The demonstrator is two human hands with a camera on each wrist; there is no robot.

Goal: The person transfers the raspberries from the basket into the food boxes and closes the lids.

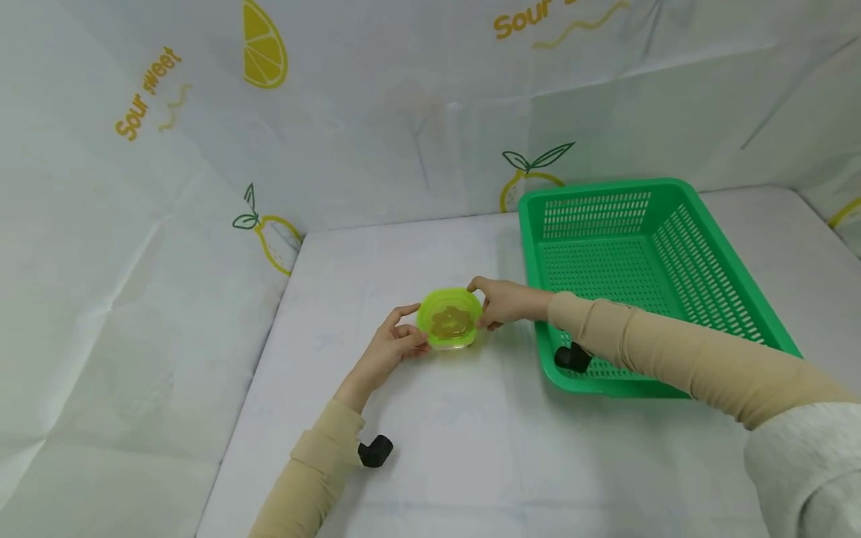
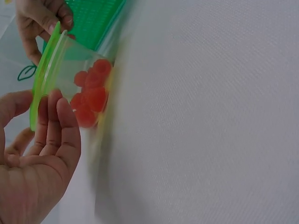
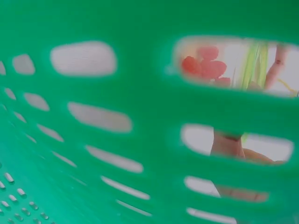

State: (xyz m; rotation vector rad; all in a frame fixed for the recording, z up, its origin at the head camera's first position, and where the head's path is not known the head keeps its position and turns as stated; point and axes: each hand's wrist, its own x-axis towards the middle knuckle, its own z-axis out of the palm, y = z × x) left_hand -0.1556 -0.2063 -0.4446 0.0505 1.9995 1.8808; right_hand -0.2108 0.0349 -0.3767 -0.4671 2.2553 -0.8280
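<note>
A round clear container with a lime-green lid stands on the white-covered table. Inside it lie several red pieces that look like raspberries. At the lid's left edge my left hand pinches the rim, thumb on the lid's top and fingers underneath and along the side. Opposite, my right hand grips the lid's right edge between thumb and fingers. The right wrist view shows the container and part of that hand only through slots in green plastic.
A large green slotted basket stands to the right, with my right forearm crossing over its near side. Behind the table hangs a white cloth printed with lemons and lettering. A black wrist device sits by my left sleeve.
</note>
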